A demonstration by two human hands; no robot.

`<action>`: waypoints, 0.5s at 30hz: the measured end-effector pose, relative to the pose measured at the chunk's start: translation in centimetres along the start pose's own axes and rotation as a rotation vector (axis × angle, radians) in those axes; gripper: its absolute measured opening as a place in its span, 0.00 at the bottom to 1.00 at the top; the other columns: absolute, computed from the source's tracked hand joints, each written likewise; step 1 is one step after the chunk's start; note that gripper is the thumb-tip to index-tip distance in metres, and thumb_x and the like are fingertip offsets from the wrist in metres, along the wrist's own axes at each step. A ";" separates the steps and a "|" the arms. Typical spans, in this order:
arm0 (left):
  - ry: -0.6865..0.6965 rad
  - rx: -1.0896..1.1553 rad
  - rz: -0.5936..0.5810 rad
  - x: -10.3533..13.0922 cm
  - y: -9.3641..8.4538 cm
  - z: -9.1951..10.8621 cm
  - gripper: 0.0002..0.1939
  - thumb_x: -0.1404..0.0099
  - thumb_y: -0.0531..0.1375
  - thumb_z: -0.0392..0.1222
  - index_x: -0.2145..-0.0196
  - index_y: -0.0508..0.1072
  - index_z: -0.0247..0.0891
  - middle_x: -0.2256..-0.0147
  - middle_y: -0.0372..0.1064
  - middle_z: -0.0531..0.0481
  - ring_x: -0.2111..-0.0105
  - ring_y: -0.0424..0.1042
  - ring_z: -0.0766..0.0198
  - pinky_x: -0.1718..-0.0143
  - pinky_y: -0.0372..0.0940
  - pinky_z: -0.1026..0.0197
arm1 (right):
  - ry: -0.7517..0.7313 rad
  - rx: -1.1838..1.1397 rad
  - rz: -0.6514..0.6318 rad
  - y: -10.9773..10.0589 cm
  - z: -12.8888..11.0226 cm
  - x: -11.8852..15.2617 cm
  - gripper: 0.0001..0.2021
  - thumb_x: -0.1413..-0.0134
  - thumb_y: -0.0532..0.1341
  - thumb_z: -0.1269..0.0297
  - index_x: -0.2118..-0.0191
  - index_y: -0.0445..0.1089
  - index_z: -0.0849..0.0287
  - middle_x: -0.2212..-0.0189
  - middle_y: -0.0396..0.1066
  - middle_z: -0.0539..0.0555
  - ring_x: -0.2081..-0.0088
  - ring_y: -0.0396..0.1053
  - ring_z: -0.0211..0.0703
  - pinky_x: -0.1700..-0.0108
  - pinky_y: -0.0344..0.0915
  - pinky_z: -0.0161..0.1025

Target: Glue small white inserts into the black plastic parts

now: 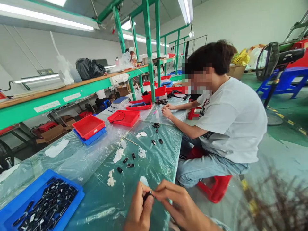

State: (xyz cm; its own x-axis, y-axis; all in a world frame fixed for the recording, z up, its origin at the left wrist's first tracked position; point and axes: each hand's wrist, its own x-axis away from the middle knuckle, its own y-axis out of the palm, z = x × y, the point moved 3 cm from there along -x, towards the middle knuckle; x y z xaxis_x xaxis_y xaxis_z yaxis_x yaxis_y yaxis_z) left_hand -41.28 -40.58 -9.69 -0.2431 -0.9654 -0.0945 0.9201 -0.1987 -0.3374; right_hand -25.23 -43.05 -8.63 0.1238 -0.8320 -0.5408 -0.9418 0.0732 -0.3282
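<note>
Close to the table's near edge, my left hand (pixel 141 208) pinches a small black part (pixel 147 195) between thumb and fingers. My right hand (pixel 176 200) meets it from the right, thumb and index fingertips pressed together at the part's end; whatever they grip is too small to make out. Just beyond lies a pale translucent piece (pixel 144 180). Several black pieces (pixel 130 165) rest on the plastic-covered green table (pixel 103 192), beside small white squares (pixel 111 181), a pile of tiny white bits (pixel 142 153) and a crumpled white wipe (pixel 118 155).
A blue tray (pixel 80 192) full of black parts stands at the left. Red trays (pixel 88 126) sit farther back. At the right, a person in a white shirt (pixel 231 118) sits on a red stool (pixel 218 189), hands over the table.
</note>
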 end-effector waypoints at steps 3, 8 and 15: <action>0.042 0.032 0.069 -0.7 -1.3 1.1 0.19 0.33 0.54 0.62 0.69 0.63 0.44 0.76 0.54 0.58 0.77 0.56 0.65 0.74 0.54 0.61 | 0.231 0.071 -0.154 -0.1 4.1 -2.8 0.12 0.35 0.56 0.69 0.52 0.74 0.50 0.57 0.75 0.52 0.59 0.75 0.36 0.57 0.73 0.33; 0.054 0.024 0.185 -1.2 -4.4 1.2 0.13 0.30 0.53 0.53 0.67 0.58 0.45 0.78 0.41 0.63 0.80 0.44 0.69 0.77 0.43 0.63 | 0.469 0.301 -0.124 1.5 12.8 -7.6 0.10 0.35 0.58 0.66 0.52 0.72 0.63 0.56 0.74 0.56 0.56 0.74 0.41 0.50 0.72 0.43; 0.049 0.084 0.261 -0.8 -5.6 1.4 0.12 0.32 0.55 0.53 0.64 0.57 0.46 0.75 0.46 0.61 0.80 0.45 0.70 0.80 0.44 0.64 | 0.559 0.458 -0.097 3.9 17.1 -9.2 0.14 0.35 0.60 0.58 0.51 0.71 0.62 0.53 0.73 0.55 0.53 0.73 0.43 0.49 0.73 0.47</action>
State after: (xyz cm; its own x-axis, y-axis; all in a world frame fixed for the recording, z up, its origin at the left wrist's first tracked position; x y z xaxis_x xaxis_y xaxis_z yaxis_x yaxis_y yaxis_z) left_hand -45.85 -38.89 -6.43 -0.0068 -0.9769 -0.2136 0.9753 0.0407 -0.2170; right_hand -24.70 -25.66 -18.18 -0.0932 -0.9941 -0.0563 -0.6943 0.1054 -0.7119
